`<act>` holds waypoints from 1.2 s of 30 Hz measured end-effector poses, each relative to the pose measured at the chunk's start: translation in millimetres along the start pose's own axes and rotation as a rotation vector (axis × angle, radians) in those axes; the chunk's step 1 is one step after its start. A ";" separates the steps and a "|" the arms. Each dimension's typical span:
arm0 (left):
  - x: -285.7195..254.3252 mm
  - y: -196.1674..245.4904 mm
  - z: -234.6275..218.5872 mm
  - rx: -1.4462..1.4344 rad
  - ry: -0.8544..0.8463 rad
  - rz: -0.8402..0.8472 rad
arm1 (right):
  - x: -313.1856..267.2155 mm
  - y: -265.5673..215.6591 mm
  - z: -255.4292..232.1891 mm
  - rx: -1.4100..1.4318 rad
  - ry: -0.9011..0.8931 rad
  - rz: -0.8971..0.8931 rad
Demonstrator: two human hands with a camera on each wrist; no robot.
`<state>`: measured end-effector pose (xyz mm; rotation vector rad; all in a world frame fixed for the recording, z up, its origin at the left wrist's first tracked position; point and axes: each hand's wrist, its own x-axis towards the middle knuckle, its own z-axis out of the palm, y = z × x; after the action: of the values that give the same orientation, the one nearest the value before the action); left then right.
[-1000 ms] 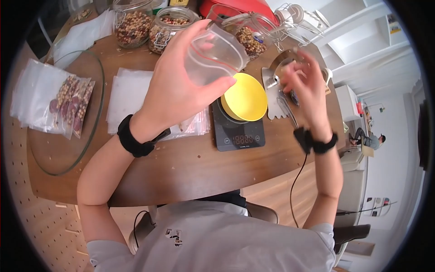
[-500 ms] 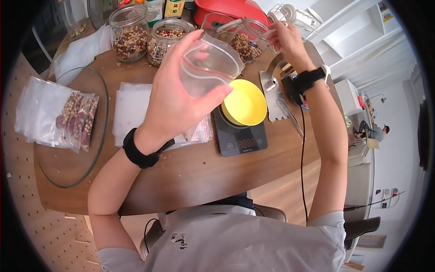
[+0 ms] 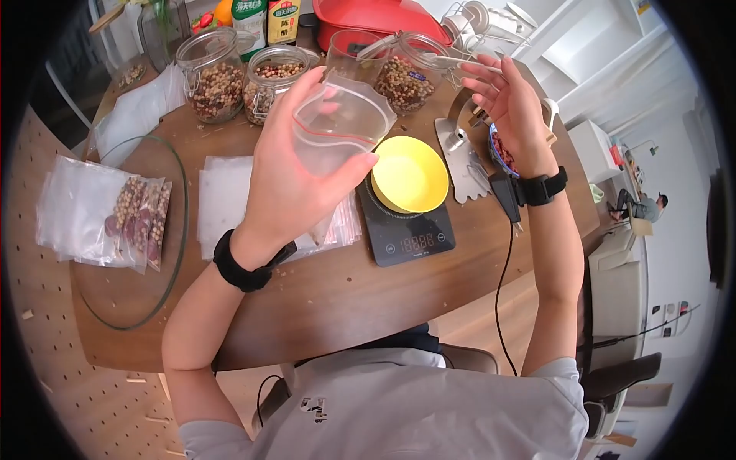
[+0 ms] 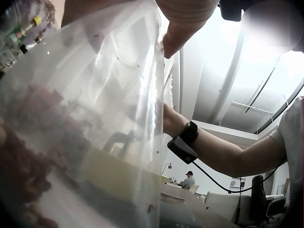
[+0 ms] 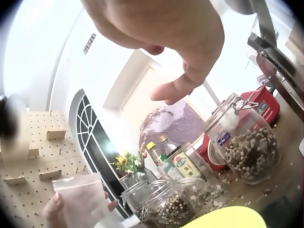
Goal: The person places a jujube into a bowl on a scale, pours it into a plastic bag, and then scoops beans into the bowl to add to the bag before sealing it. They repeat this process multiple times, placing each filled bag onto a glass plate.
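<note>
In the head view my left hand [image 3: 295, 172] holds up a clear zip bag [image 3: 341, 115] with a red seal line, its mouth spread by the fingers and thumb. Dark red pieces [image 4: 21, 166] show through the plastic in the left wrist view. Just right of the bag, a yellow bowl [image 3: 410, 180] sits on a black kitchen scale [image 3: 410, 244]. My right hand [image 3: 517, 111] pinches the slim handle of a white spoon [image 3: 471, 64]. The spoon's head reaches into the mouth of a glass jar [image 5: 251, 154] of mixed beans.
Two more bean jars [image 3: 215, 92] stand at the back, before sauce bottles [image 3: 284, 21] and a red pan [image 3: 376, 23]. Filled bags [image 3: 138, 218] lie on a glass plate [image 3: 184, 245] at left. Flat bags [image 3: 222, 199] lie near the scale. Right: a bowl of red pieces [image 3: 502, 149].
My right hand reaches up to the right-hand jar, then turns with the spoon handle between its fingers. The left hand keeps holding the bag beside the bowl. The head view shifts slightly.
</note>
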<state>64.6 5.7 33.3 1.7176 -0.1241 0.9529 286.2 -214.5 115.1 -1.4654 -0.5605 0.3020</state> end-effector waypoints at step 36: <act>-1.4 2.7 -1.3 0.039 -0.077 -0.002 | -92.4 -77.6 -17.4 -0.590 -0.103 -0.136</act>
<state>61.5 5.2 34.5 1.7901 -0.1551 0.8935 207.1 -284.9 175.4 -1.9734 -0.8779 0.1049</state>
